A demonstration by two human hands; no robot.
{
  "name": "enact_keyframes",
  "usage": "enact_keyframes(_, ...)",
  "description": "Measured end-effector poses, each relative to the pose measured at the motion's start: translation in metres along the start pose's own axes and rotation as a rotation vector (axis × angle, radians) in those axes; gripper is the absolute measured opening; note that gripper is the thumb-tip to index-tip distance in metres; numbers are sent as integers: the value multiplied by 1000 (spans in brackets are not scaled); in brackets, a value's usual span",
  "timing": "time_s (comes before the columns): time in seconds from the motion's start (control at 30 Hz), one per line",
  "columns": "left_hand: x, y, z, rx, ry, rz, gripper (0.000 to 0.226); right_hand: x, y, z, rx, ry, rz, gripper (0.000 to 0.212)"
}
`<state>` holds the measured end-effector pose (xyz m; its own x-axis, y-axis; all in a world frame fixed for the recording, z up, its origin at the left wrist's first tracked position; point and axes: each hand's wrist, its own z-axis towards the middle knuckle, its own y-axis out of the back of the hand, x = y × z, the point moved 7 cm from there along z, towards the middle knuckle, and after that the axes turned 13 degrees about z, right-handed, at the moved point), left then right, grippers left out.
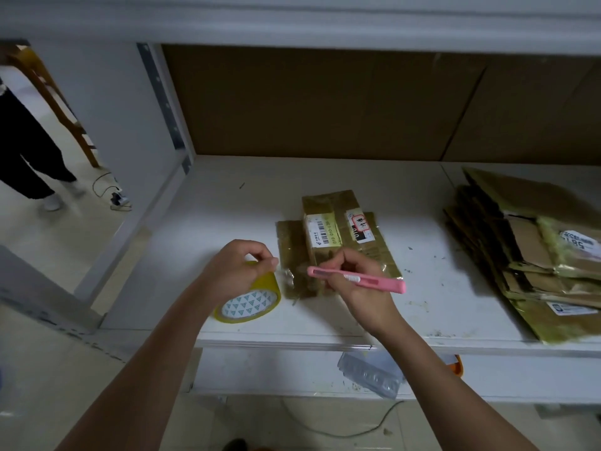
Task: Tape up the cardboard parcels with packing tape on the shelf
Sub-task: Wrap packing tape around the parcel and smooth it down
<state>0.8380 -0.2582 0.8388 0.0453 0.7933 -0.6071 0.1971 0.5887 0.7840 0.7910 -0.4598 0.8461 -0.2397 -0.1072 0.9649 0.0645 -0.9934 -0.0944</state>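
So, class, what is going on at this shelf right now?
A person is taping a small cardboard parcel on a white shelf. The left hand holds a roll of yellowish packing tape beside the parcel. The right hand grips a pink utility knife over the parcel's near end. A pile of flattened, taped cardboard lies to the right.

dim, flat indoor light; soft shadows under hands; slight blur throughout; wide-angle bending at edges.
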Motion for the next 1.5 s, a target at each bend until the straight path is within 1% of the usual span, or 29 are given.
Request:
enact_keyframes(0.03, 0, 0, 1, -9, 3, 16, 20, 5, 1, 0, -14, 8, 42, 24)
enact_keyframes(0.1, 1, -1, 3, -12, 9, 44, 20, 18, 2, -3, -56, 69, 53, 7)
enact_keyframes(0.2, 1, -3, 5, -11, 4, 84, 20, 37, 16, -6, -172, 222, -77, 23)
enact_keyframes(0.27, 2, -3, 7, -19, 1, 101, 20, 46, 35, -11, -250, 325, -245, 21)
enact_keyframes(0.33, 3, -3, 9, -27, 0, 132, 20, 44, 64, -15, -315, 364, -476, 23)
enact_keyframes(0.4, 1, -4, 9, -35, -4, 157, 21, 30, 95, -19, -315, 268, -697, 35)
enact_keyframes(0.5, -4, -5, 10, -38, -16, 175, 21, -3, 135, -27, -275, -29, -968, 56)
enact_keyframes(0.57, -6, -6, 10, -43, -15, 176, 21, -17, 149, -32, -226, -167, -1062, 56)
enact_keyframes(0.63, -6, -5, 9, -51, -22, 173, 20, -24, 153, -35, -148, -258, -1143, 60)
enact_keyframes(0.7, -6, -4, 8, -63, -40, 156, 19, -21, 155, -39, -154, -316, -1204, 65)
enact_keyframes(0.73, -6, -4, 7, -71, -48, 151, 19, -13, 152, -40, -202, -284, -1190, 64)
enact_keyframes(0.77, -7, -3, 5, -80, -56, 147, 19, 0, 143, -42, -250, -178, -1124, 58)
enact_keyframes(0.8, -7, -2, 3, -89, -67, 143, 19, 17, 125, -44, -261, -21, -1015, 48)
enact_keyframes(0.83, -6, -1, 1, -98, -74, 134, 18, 34, 102, -47, -232, 122, -897, 35)
enact_keyframes(0.87, -5, 1, -2, -108, -81, 120, 18, 46, 75, -49, -147, 216, -802, 25)
enact_keyframes(0.9, -4, 3, -5, -118, -86, 102, 19, 52, 46, -50, -36, 252, -714, 18)
enact_keyframes(0.97, -1, 5, -9, -134, -97, 57, 18, 44, -3, -48, 128, 192, -587, 13)
enact_keyframes(1.0, 0, 6, -11, -142, -106, 32, 17, 34, -21, -44, 161, 135, -549, 14)
enact_keyframes(1.1, 1, 8, -18, -168, -148, 10, 15, 3, -50, -22, 126, -101, -517, 28)
enact_keyframes(1.13, 1, 8, -19, -178, -156, 8, 15, -4, -54, -16, 98, -180, -478, 30)
enact_keyframes(1.17, 2, 9, -20, -190, -151, 0, 17, -10, -58, -12, 73, -237, -405, 27)
enact_keyframes(1.23, 3, 12, -23, -203, -130, -37, 18, -14, -64, -7, 31, -246, -354, 15)
enact_keyframes(1.3, 7, 16, -25, -202, -129, -70, 14, -17, -66, -2, -9, -204, -399, 22)
enact_keyframes(1.33, 8, 18, -26, -193, -145, -85, 13, -19, -66, 0, -31, -191, -422, 21)
enact_keyframes(1.37, 13, 18, -28, -176, -147, -129, 22, -23, -66, 4, -59, -182, -428, 19)
enact_keyframes(1.4, 20, 18, -30, -153, -121, -209, 36, -26, -65, 7, -87, -181, -409, 19)
enact_keyframes(1.43, 29, 19, -33, -130, -74, -299, 44, -32, -65, 10, -121, -197, -361, 21)
enact_keyframes(1.47, 37, 20, -35, -117, -45, -368, 43, -37, -65, 11, -156, -227, -305, 23)
enact_keyframes(1.5, 43, 22, -37, -105, -52, -400, 37, -43, -66, 13, -193, -250, -254, 24)
